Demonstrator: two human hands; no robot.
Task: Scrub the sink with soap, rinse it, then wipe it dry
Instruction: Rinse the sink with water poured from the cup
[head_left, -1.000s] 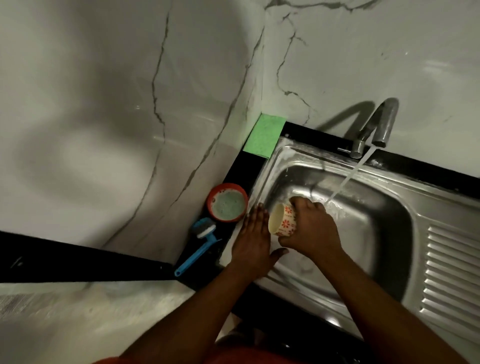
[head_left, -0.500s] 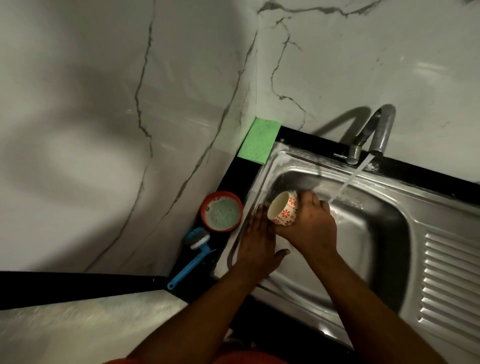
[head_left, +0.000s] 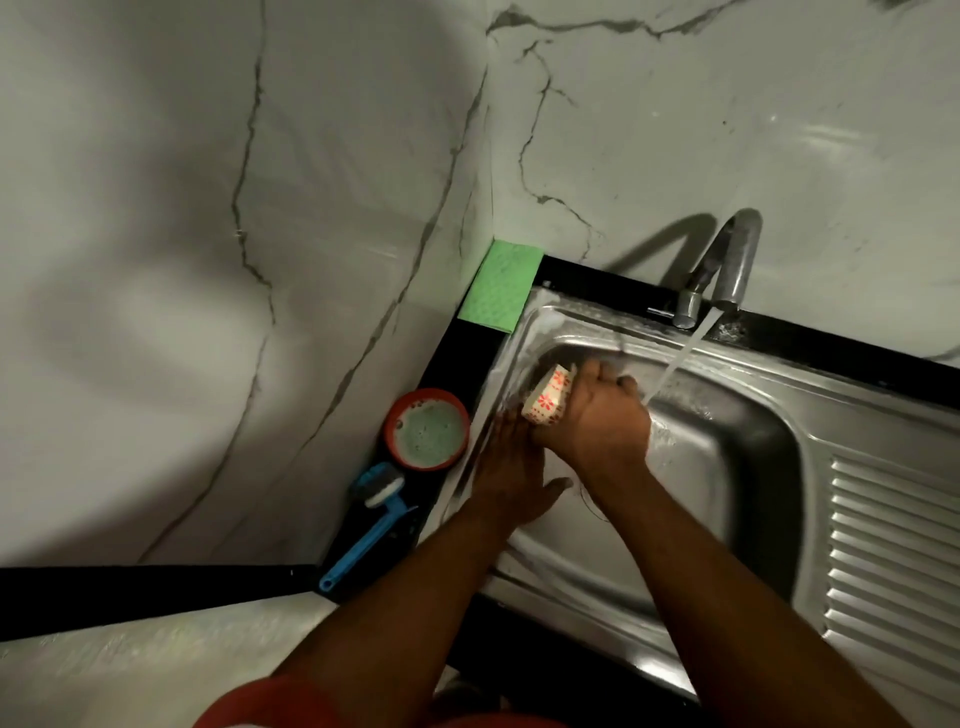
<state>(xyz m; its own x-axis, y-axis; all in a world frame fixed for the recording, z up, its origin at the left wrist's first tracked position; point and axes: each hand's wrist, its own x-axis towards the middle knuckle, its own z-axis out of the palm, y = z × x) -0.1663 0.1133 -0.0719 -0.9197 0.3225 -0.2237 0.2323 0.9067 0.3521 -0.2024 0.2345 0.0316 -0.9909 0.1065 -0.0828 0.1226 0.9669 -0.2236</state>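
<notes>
Partly hidden, the left hand (head_left: 511, 478) lies flat on the sink (head_left: 582, 325); the right hand (head_left: 602, 423) grips a cup (head_left: 548, 397).

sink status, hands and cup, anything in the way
Right hand grips the cup, tipped at the left edge of the sink. Left hand flat beside it. Tap running; nothing blocking.

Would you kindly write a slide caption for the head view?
Right hand tilts a floral cup over the sink as the tap runs; left hand lies flat.
</notes>
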